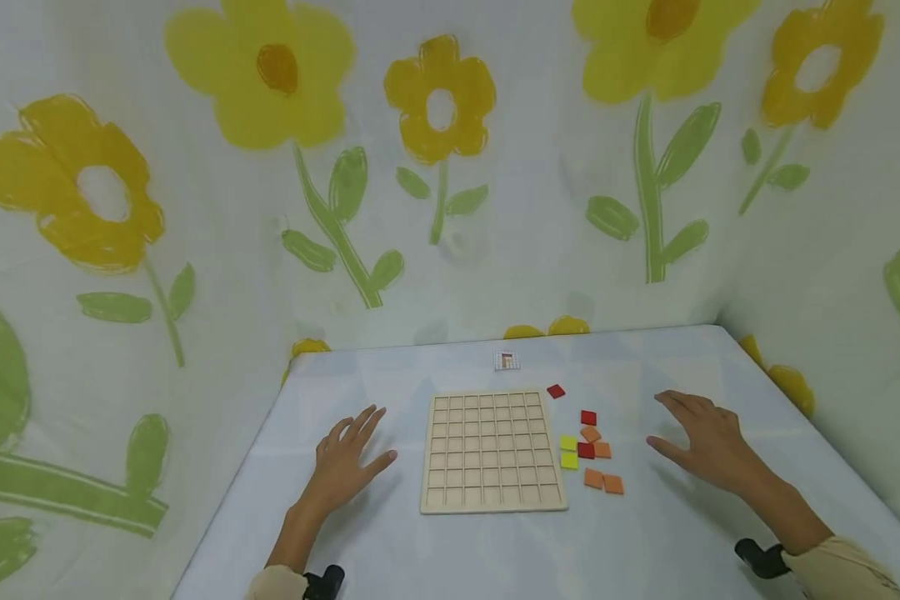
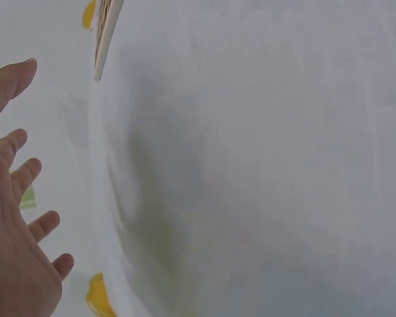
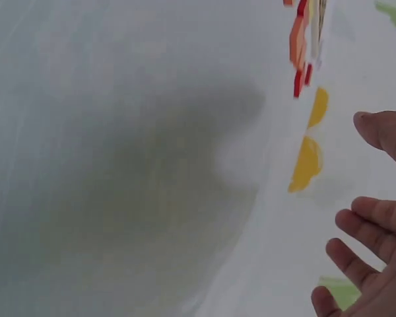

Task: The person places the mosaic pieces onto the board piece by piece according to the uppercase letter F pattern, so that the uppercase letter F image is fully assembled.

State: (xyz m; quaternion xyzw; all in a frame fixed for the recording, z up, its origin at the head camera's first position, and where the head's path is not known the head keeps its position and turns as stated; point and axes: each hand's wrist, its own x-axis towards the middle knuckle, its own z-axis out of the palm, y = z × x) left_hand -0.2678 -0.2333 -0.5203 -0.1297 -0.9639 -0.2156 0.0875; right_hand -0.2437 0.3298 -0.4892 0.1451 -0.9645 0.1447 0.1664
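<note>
From my feed, the L hand (image 1: 342, 468) is held up off the table (image 1: 375, 550), palm down, fingers spread & a bit bent, thumb out to the side; nothing in its grasp. Its L wrist view shows the same loose spread w/ a shadow on the cloth. I see the R hand (image 1: 705, 442) much the same: raised, thumb & fingers well apart, holding nothing, its shadow on the cloth too.

Btwn the hands I've got the wooden board (image 1: 496, 510), flat, gridded into square cells, raised rim; L hand is nearest its left side, apart from it. Along its right side, btwn board & R hand, lie small flat tiles. Two yellow tiles (image 1: 568, 460) sit just beside the rim, one behind the other. Next to them: red tiles (image 1: 586, 450), 3 total, one off alone by the board's far right corner, turned askew. Orange tiles (image 1: 612, 484), 4 total; 2 lie side by side closer to the person. R hand is near the tiles, not touching.

Further out, a small printed card (image 1: 507, 360) lies past the board, nr the far edge. Behind the table, a white curtain (image 1: 528, 250) w/ yellow flowers.
</note>
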